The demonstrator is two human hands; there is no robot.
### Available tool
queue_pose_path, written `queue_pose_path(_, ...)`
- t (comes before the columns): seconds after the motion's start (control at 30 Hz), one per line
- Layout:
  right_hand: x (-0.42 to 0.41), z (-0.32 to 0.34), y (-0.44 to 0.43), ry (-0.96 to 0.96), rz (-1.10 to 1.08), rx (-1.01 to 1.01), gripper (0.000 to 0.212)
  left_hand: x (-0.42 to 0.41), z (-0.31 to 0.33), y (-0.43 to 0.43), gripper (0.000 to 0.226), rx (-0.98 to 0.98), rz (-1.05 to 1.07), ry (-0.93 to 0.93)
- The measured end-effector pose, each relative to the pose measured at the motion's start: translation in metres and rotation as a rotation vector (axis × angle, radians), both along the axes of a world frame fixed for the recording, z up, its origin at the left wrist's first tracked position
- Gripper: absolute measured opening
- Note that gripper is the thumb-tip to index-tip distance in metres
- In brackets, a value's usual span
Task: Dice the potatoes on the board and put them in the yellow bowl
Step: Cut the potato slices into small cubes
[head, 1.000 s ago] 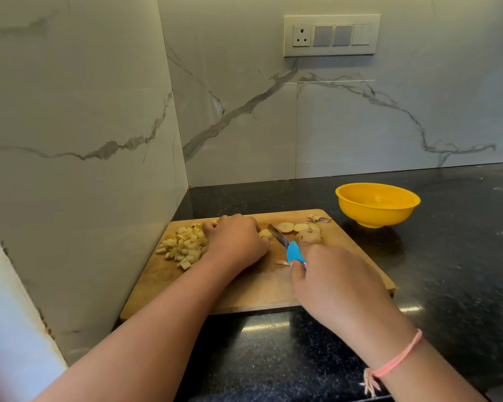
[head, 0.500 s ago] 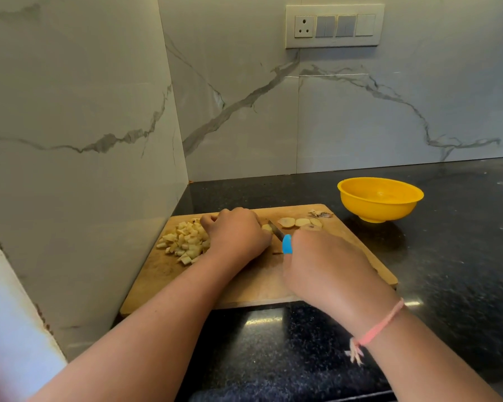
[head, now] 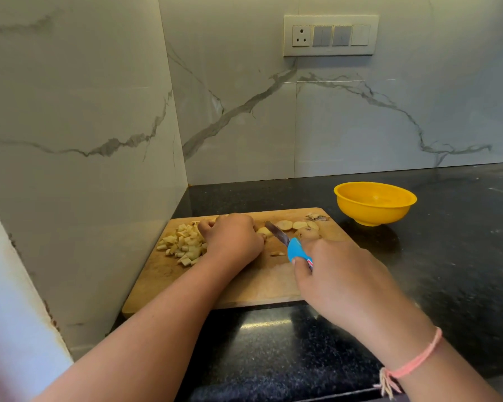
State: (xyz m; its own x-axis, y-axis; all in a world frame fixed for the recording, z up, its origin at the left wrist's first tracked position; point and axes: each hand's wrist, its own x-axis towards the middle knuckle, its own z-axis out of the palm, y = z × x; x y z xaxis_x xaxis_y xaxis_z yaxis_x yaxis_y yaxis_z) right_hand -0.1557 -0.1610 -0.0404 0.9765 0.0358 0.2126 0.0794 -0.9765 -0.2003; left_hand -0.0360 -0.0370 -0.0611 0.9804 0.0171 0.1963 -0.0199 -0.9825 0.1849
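Change, left hand: the left hand (head: 233, 239) sits where it did half a second back, knuckles up. Its fingers curl down over a potato piece (head: 264, 232) that pokes out on its right side.
Change, knife: the knife (head: 288, 242) has drawn back from the left hand. Its blade, then nearly hidden against the knuckles, now shows bare, with the tip slanting toward the piece.
Change, right hand: the right hand (head: 340, 280) has pulled toward the body, fingers wrapped round the blue handle.
Meaning: probably one cut is finished and the next is being lined up. Dicing is underway and nothing has gone to the bowl.
Diced pile: the diced pile (head: 183, 245) is a heap of small pale cubes touching the left hand's outer side, on the board (head: 244, 282).
Potato slices: a few round, skin-edged potato slices (head: 298, 226) lie uncut just beyond the right hand, with peel scraps (head: 317, 217) past them.
Yellow bowl: the yellow bowl (head: 375, 203) stands beyond and to the right of the right hand, off the board, with no potato seen inside.
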Motion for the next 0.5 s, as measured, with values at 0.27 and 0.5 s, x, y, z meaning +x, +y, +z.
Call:
queue_pose_path(0.27,0.035,-0.012,0.02,0.046,-0.025,-0.061,0.024,0.003,0.0,0.001,0.028,-0.054,0.009,0.023)
queue_pose_path(0.5,0.04,-0.005,0.013,0.086,0.01,-0.028,0.026,0.004,-0.002,0.0,0.026,-0.077,0.026,0.003)
